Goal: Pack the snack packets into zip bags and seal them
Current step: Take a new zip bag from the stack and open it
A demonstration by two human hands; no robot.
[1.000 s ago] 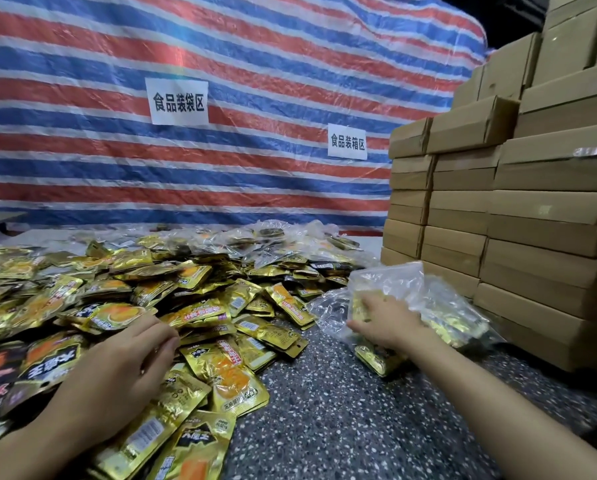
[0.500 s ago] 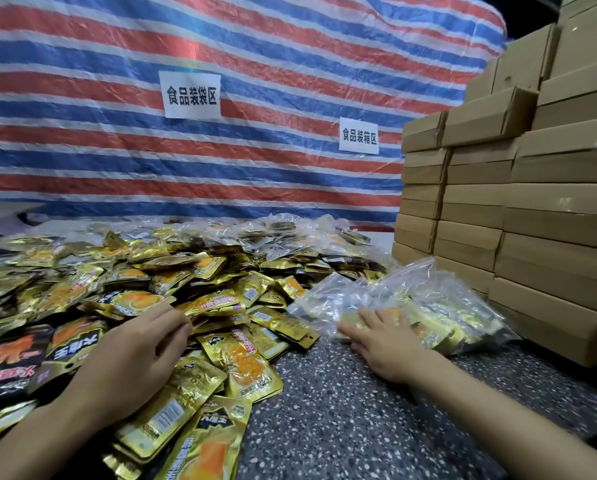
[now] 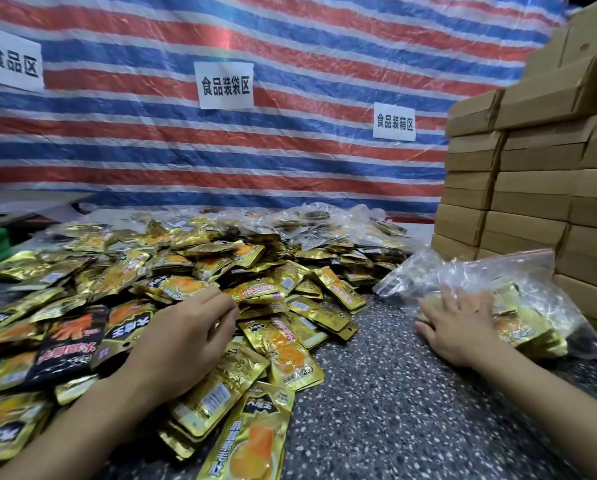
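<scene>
Flat right hand [image 3: 458, 322] presses crinkly zip bag [image 3: 518, 289].

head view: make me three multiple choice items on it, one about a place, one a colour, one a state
1. Where does the zip bag lie relative to the pile of snack packets?
A. left of it
B. right of it, in front of the cardboard boxes
C. buried under it

2. What colour are most of the loose packets?
A. gold
B. green
C. white

3. How is the right hand?
A. balled in a fist in the air
B. flat on the zip bag, fingers spread
C. pinching one packet over the pile

Key: 1 B, the bag sits at the right by the box stack; 2 A, gold foil dominates the pile; 3 B, its palm lies on the bag.
</scene>
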